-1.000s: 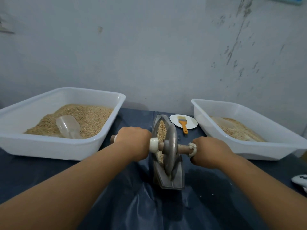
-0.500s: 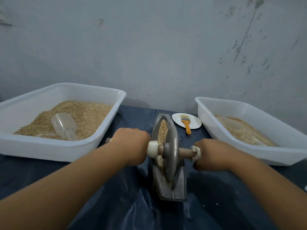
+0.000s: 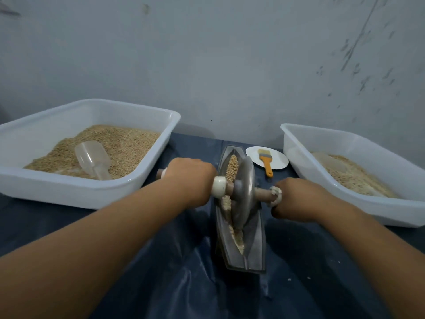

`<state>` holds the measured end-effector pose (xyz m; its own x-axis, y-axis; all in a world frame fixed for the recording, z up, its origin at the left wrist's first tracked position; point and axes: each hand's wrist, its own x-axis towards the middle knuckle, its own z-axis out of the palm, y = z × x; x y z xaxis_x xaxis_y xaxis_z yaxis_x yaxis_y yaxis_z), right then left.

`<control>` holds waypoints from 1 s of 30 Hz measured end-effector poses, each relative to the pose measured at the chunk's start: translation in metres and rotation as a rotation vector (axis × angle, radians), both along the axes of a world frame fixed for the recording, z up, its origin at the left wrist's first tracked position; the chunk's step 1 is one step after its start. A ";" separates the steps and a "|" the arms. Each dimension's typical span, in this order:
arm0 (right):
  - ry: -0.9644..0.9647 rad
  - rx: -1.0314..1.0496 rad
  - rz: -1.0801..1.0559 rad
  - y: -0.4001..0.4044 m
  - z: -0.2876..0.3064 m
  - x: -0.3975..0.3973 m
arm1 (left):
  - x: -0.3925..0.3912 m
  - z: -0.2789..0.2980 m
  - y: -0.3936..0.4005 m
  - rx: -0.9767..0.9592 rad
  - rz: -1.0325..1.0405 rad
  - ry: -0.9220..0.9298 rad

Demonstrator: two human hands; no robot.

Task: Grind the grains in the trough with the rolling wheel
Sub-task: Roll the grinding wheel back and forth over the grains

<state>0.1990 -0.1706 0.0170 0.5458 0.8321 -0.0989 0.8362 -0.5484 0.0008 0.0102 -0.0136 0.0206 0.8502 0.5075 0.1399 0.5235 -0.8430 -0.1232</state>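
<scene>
A narrow grey metal trough (image 3: pixel 256 247) lies lengthwise on the dark blue table cover, with tan grains (image 3: pixel 232 168) at its far end and crushed grain along its near part. A metal rolling wheel (image 3: pixel 243 192) stands upright in the trough's middle on a wooden axle. My left hand (image 3: pixel 189 178) grips the axle's left handle. My right hand (image 3: pixel 299 199) grips the right handle, which is hidden inside my fist.
A white tub (image 3: pixel 69 189) of whole grain with a clear plastic scoop (image 3: pixel 93 158) stands at the left. Another white tub (image 3: pixel 358 203) with ground grain stands at the right. A small white plate (image 3: pixel 279 161) behind the trough carries an orange-handled brush (image 3: pixel 265 163).
The wheel sits a little nearer to me along the trough, and more crushed grain shows at the near end. Both hands keep their grip on the handles.
</scene>
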 end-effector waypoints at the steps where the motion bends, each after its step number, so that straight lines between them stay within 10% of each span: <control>1: 0.046 -0.007 0.006 -0.009 -0.002 -0.001 | -0.005 -0.004 -0.003 0.027 -0.016 -0.011; 21: -0.141 0.024 0.052 0.008 0.002 -0.008 | -0.007 -0.014 0.004 -0.042 0.034 -0.050; 30: 0.163 0.081 0.004 -0.027 -0.011 -0.010 | -0.005 -0.005 -0.001 0.112 -0.096 -0.055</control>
